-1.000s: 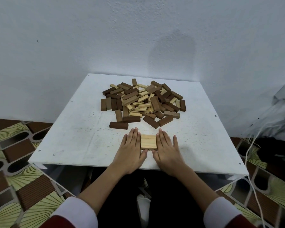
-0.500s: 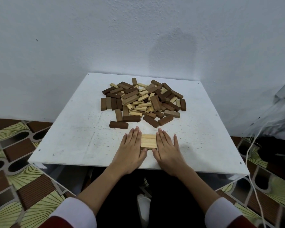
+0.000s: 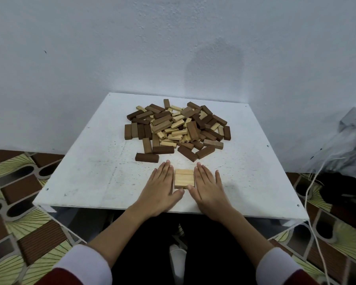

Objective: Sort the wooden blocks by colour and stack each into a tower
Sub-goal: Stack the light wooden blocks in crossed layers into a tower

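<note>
Little differs from the earlier frames — both hands stay flat on the white worktop [image 3: 86,177], flanking the same small square of pale blocks [image 3: 184,178], and the pile behind has not shifted. The left hand [image 3: 159,187] lies palm down with its straight fingers [image 3: 164,171] pressed together, their inner edge against the left side of the pale blocks; its thumb reaches toward the near left corner. The right hand [image 3: 209,187] mirrors it, fingers [image 3: 202,173] straight and close together along the right side, little finger spread slightly apart. Neither hand curls around anything.

The pale blocks sit near the front edge of the worktop, laid side by side with long seams running left to right, forming a flat square of light, grained wood. Farther back lies the mixed pile [image 3: 178,129] — dark brown, mid-brown and pale blocks jumbled together, with one dark block [image 3: 146,157] lying alone just ahead of the left fingertips.
</note>
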